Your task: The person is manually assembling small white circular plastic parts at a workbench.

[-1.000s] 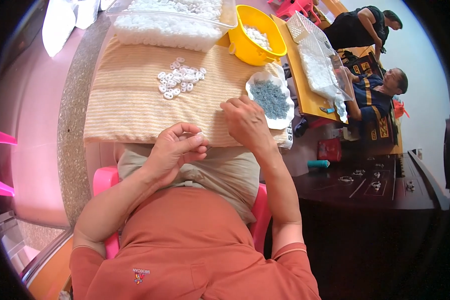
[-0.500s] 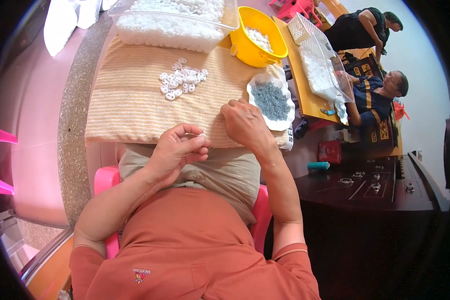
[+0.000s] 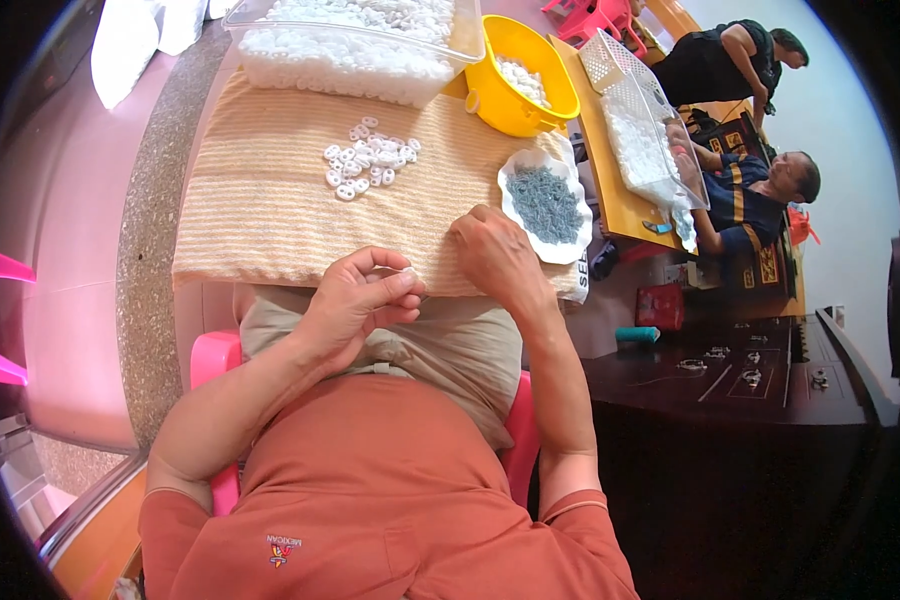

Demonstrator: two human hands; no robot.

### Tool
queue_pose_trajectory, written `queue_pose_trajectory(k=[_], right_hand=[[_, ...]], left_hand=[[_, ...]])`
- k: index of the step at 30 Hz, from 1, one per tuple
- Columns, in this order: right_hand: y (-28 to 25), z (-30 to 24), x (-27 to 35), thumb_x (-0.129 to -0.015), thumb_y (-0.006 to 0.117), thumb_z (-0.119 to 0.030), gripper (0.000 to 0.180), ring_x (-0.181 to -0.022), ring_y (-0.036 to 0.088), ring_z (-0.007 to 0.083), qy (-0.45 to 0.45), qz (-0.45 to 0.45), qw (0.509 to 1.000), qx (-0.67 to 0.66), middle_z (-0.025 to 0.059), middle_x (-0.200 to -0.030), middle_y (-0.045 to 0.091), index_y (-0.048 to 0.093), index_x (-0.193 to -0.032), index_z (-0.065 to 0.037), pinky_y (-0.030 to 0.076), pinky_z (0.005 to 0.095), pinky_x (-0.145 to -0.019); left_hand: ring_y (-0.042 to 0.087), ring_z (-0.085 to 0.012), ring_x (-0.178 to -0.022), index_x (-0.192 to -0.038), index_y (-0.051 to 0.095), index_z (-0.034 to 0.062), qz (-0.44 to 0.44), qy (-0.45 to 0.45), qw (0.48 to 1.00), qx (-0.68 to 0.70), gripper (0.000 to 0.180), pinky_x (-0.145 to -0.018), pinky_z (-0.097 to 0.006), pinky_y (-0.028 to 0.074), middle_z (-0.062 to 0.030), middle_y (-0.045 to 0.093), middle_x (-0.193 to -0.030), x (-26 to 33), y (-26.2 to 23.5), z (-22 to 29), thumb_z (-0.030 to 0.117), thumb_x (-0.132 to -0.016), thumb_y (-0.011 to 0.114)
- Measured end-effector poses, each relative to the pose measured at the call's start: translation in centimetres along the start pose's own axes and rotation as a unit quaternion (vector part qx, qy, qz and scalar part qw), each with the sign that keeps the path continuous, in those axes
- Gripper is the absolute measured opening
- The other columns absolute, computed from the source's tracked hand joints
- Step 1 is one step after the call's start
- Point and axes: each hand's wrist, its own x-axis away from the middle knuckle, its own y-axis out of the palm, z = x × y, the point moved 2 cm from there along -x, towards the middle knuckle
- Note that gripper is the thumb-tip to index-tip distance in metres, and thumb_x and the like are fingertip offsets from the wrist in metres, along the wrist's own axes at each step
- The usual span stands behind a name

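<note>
My left hand (image 3: pixel 368 292) is closed in a pinch at the near edge of the cloth-covered table, with a small white plastic piece just showing between thumb and forefinger. To its right, my right hand (image 3: pixel 500 255) hovers over the cloth, knuckles up, its fingers curled together; whatever they hold is hidden. Beside that hand lies a white scalloped dish (image 3: pixel 576 243) filled with small dark grey metal pieces (image 3: pixel 545 205). Farther off, a loose pile of white oval pieces with two holes (image 3: pixel 370 160) rests on the striped cloth (image 3: pixel 260 215).
A clear bin (image 3: pixel 360 75) heaped with white pieces and a yellow tub (image 3: pixel 515 118) stand along the far side. On the right, two people sit near another table (image 3: pixel 630 225) bearing a clear bin of white parts (image 3: pixel 635 140). A dark cabinet (image 3: pixel 730 390) stands near right.
My right hand has shifted slightly toward me, its fingers still curled. The left hand keeps its pinch in nearly the same place.
</note>
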Motion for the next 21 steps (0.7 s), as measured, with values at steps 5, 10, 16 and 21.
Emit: queue_pose_trajectory(k=[5, 10, 16, 21], right_hand=[[0.0, 0.3, 0.6, -0.086, 0.057, -0.014, 0.015, -0.088, 0.060, 0.0343, 0.020, 0.024, 0.999, -0.028, 0.0172, -0.088, 0.062, 0.063, -0.087, -0.001, 0.047, 0.0422, -0.080], [0.1, 0.1, 1.0, -0.081, 0.061, -0.002, 0.006, -0.079, 0.062, 0.0340, -0.013, 0.091, 0.991, -0.097, 0.0170, -0.083, 0.063, 0.062, -0.087, 0.000, 0.050, 0.0397, -0.071], [0.9, -0.5, 2.2, -0.081, 0.067, -0.004, 0.015, -0.076, 0.067, 0.0253, 0.046, 0.118, 0.924, -0.360, 0.0156, -0.084, 0.067, 0.066, -0.096, -0.001, 0.052, 0.0329, -0.067], [2.0, -1.3, 3.0, -0.088, 0.066, -0.002, 0.010, -0.078, 0.066, 0.0100, 0.076, 0.044, 0.879, -0.468, 0.0042, -0.082, 0.068, 0.065, -0.096, 0.002, 0.054, 0.0239, -0.069]], left_hand=[[0.065, -0.0130, -0.078, -0.106, 0.054, 0.0030, 0.000, 0.000, 1.000, -0.004, 0.021, -0.070, -0.028, 0.058, -0.0083, 0.066, -0.090, 0.0, 0.1, -0.1, 0.010, -0.090, 0.065], [0.065, -0.0131, -0.078, -0.106, 0.054, 0.0031, 0.000, 0.004, 1.000, 0.001, 0.020, -0.070, -0.028, 0.058, -0.0082, 0.066, -0.090, 0.1, 0.0, -0.1, 0.009, -0.090, 0.065], [0.065, -0.0134, -0.079, -0.105, 0.054, 0.0032, 0.009, 0.012, 1.000, 0.010, 0.019, -0.070, -0.027, 0.058, -0.0076, 0.066, -0.091, -0.1, -0.2, -0.4, 0.008, -0.089, 0.065], [0.065, -0.0134, -0.081, -0.103, 0.056, 0.0024, 0.016, 0.014, 1.000, 0.015, 0.017, -0.073, -0.026, 0.058, -0.0069, 0.065, -0.091, -0.1, -0.2, -0.4, 0.005, -0.089, 0.065]])
